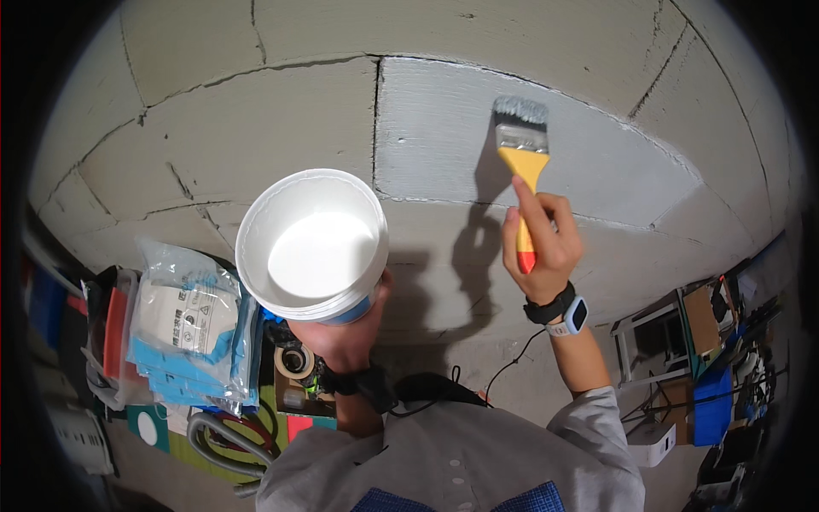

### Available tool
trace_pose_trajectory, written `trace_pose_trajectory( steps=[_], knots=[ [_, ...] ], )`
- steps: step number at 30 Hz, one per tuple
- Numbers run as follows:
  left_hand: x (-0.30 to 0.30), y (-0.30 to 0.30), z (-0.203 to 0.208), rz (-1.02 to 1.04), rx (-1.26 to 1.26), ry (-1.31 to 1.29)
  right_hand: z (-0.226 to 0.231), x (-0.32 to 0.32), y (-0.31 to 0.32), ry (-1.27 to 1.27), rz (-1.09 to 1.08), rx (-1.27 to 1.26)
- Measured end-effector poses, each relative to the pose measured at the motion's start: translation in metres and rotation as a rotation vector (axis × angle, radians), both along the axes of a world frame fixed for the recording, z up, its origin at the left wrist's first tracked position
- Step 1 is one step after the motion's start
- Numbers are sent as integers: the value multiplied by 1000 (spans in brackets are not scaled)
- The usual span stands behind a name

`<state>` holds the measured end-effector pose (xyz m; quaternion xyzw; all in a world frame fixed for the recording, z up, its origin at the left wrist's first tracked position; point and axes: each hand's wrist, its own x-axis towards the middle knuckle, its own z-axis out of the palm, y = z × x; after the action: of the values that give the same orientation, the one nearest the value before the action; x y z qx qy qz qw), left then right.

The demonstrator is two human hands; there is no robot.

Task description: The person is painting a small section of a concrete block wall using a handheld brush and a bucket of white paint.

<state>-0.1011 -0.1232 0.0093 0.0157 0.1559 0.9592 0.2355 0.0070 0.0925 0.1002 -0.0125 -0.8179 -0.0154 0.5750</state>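
Figure: one brush (522,162), one bucket (312,246), two hands. The right hand (546,243) has its fingers curled tight around the orange handle; the brush's long axis runs nearly upright, with the bristles at 12 o'clock from the fingers and pressed against the block wall (256,128), near the upper edge of a wetter, greyer painted block (444,136). The left hand (345,328) supports the white bucket of pale liquid from beneath; its fingers are mostly hidden, so their spread cannot be told. The bucket lies at 9 o'clock from the brush hand, well apart. The right hand is nearer the painted block. Plastic-wrapped packages (188,316) lie at lower left.
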Motion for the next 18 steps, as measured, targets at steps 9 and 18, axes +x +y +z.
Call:
trace_pose_trajectory(
  steps=[9, 18],
  knots=[
    [-6, -3, -11, 8, 22, 5, -38, 39, -12, -220, 77, -114],
    [-1, -7, 1, -160, 283, -224, -12, 1, -1, -87, 39, 26]
  ],
)
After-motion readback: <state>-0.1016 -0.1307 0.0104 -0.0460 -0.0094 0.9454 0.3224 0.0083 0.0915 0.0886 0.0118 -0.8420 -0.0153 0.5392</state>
